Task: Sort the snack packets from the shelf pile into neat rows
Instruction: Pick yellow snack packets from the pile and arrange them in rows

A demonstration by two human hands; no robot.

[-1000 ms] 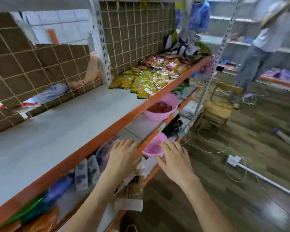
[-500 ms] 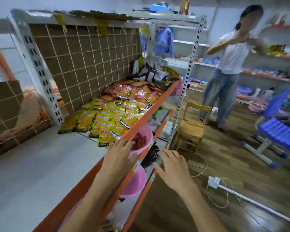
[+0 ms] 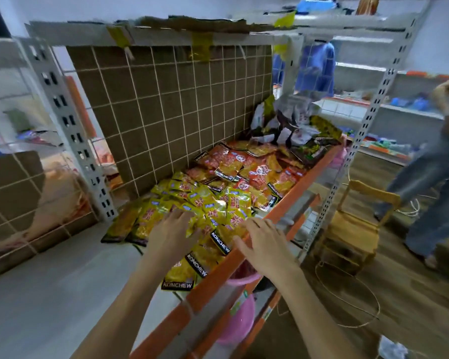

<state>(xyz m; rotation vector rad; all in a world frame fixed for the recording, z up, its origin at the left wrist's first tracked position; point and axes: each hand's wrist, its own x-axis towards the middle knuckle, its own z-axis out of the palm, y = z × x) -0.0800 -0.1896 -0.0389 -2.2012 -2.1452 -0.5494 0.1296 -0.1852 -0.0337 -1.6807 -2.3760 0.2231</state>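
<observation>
Head view: both hands reach over the shelf [image 3: 49,294] onto the yellow packets [image 3: 208,203] near its orange front edge. Left hand [image 3: 170,233] lies flat on the yellow pile, fingers straight and spread, gripping nothing. Right hand [image 3: 266,244] hovers at the edge beside a packet, fingers loosely extended, holding nothing. Red packets [image 3: 249,169] lie farther along the shelf, dark packets [image 3: 290,130] heaped at its far end. Pink bowl [image 3: 240,320] sits on the shelf below.
</observation>
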